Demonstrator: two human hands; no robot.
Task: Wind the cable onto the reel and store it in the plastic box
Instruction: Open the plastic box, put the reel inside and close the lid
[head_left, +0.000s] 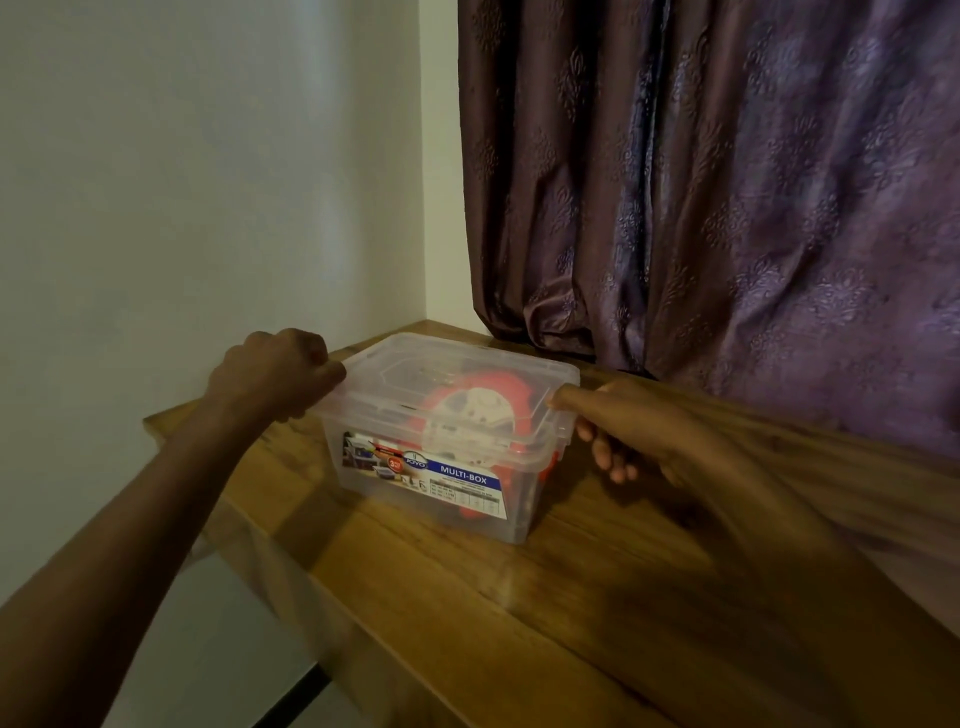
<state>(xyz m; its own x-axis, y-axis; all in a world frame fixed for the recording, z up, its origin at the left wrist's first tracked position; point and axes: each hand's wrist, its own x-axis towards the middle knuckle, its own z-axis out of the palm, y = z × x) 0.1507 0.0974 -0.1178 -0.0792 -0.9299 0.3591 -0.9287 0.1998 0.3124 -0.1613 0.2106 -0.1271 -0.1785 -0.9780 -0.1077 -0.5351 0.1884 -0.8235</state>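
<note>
A: Where's the reel?
B: I see the red and white cable reel (480, 415) inside the clear plastic box with a blue MULTI-BOX label (441, 467). The transparent lid (457, 374) sits on top. I can't make out the cable itself through the plastic.
A: Hands?
B: Left hand (275, 371) is clenched in a fist against the lid's left edge; I can't tell whether it grips the rim. Right hand (613, 426) is motion-blurred, thumb on the lid's right corner, fingers (605, 452) curled down beside the right wall, so I'd call it holding that end.
A: Surroundings?
B: Box stands on the brown wooden bench (519, 597), near its far corner. White wall (208, 182) on the left, purple patterned curtain (727, 182) behind.
</note>
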